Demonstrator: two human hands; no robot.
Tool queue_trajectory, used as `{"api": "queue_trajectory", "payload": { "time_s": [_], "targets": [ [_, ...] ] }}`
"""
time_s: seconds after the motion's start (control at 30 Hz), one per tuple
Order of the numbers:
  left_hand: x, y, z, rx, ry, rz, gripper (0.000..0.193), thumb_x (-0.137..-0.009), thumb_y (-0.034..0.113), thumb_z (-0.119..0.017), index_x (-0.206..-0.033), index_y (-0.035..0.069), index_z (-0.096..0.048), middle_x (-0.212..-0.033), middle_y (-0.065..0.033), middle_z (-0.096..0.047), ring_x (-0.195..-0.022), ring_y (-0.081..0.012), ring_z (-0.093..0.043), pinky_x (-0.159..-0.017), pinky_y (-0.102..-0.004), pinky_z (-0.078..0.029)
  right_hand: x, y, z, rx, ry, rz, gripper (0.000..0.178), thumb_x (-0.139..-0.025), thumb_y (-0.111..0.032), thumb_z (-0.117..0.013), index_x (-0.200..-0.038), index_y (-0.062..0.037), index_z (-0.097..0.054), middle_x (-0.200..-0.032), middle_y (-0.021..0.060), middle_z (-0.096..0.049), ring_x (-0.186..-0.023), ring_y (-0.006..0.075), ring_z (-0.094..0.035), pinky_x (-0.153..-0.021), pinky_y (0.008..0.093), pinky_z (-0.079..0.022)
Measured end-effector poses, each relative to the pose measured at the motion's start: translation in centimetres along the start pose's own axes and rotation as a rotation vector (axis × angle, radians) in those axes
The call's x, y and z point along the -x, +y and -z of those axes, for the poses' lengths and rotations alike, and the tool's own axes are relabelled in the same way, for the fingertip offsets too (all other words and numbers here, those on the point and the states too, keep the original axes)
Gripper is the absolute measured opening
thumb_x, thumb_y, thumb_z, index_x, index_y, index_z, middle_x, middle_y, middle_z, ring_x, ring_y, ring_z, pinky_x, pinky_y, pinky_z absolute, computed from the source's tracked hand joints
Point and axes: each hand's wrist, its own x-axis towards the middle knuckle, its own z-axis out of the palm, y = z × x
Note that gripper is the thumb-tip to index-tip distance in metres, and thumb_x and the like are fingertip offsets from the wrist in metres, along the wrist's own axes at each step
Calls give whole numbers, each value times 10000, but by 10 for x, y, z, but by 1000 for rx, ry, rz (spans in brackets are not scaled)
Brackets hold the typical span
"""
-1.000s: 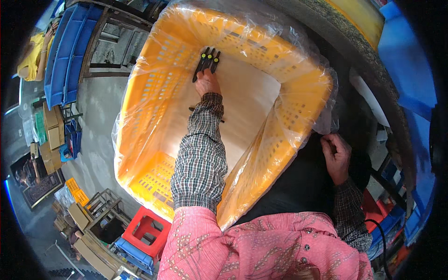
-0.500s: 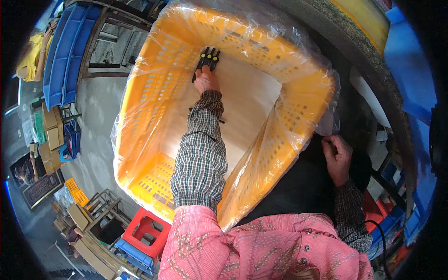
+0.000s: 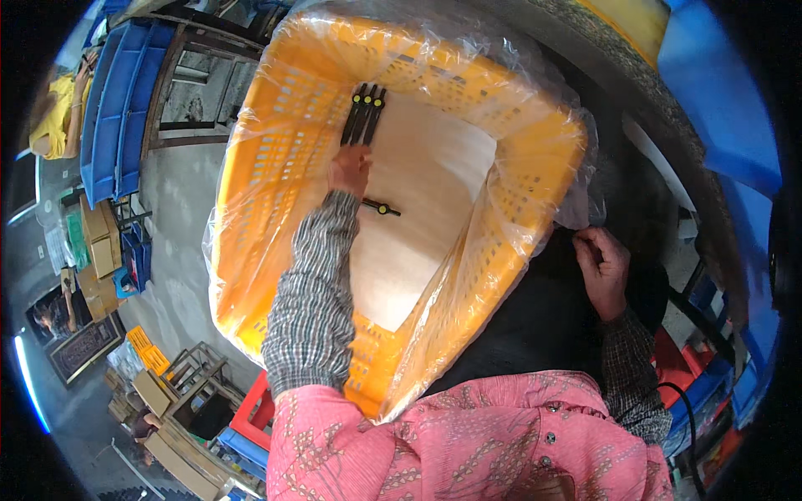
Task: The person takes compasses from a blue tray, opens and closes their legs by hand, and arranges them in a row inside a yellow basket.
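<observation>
My left hand [image 3: 349,171] is inside a yellow perforated plastic crate [image 3: 288,179] lined with clear plastic film [image 3: 576,196]. Just beyond its knuckles, three slim black strips [image 3: 363,117], each with a yellow-green round spot, lie side by side in the far left corner. Its fingers are tucked down at the strips' near ends and mostly hidden. A single black strip [image 3: 383,207] of the same kind lies crosswise by my wrist on the pale crate bottom [image 3: 426,175]. Outside the crate, my right hand [image 3: 606,271] is closed near the film's edge; its fingertips are curled in, and anything between them is hidden.
Blue bins [image 3: 121,108] stand at far left, near a person in yellow [image 3: 60,117]. A red stool [image 3: 253,413] is left of my pink-sleeved arm. Cardboard boxes [image 3: 102,238] line the left side; blue plastic [image 3: 718,92] is at the right. A black cable [image 3: 689,434] hangs lower right.
My left hand has drawn back toward me and left, uncovering more of the three strips and of the crosswise strip. My right hand stays nearly in place.
</observation>
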Motion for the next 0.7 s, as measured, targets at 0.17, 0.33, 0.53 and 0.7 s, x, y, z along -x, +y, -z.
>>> {"api": "queue_trajectory", "payload": {
  "time_s": [0.17,0.33,0.53,0.7],
  "targets": [
    [60,6,30,-191,-211,-229,320,-713,15,-636,-1011,133,-632,-1017,-90,-590,-850,-296,-627,-690,-398,-531,1,4,-1,5,7,29,98,-853,-43,-603,-943,-4,-602,-812,97,-638,-694,165,-615,-622,270,-479],
    [75,-8,28,-292,-155,-281,268,-782,52,-554,-1030,143,-602,-1015,-89,-568,-832,-299,-628,-678,-386,-536,1,1,-2,38,17,47,101,-849,-40,-612,-945,-11,-604,-810,85,-639,-695,158,-614,-623,268,-477],
    [79,-11,25,-316,-263,-285,164,-828,95,-513,-981,108,-571,-984,-120,-556,-766,-320,-626,-629,-409,-536,1,0,1,8,2,61,101,-856,-31,-598,-956,-20,-605,-802,71,-636,-699,149,-610,-628,272,-479],
    [61,27,12,-152,-87,-105,192,-767,99,-626,-948,85,-562,-924,-148,-570,-761,-341,-615,-622,-434,-521,3,1,2,-5,10,36,88,-860,-29,-589,-947,-19,-602,-806,68,-635,-711,142,-609,-632,272,-476]
  ]
}}
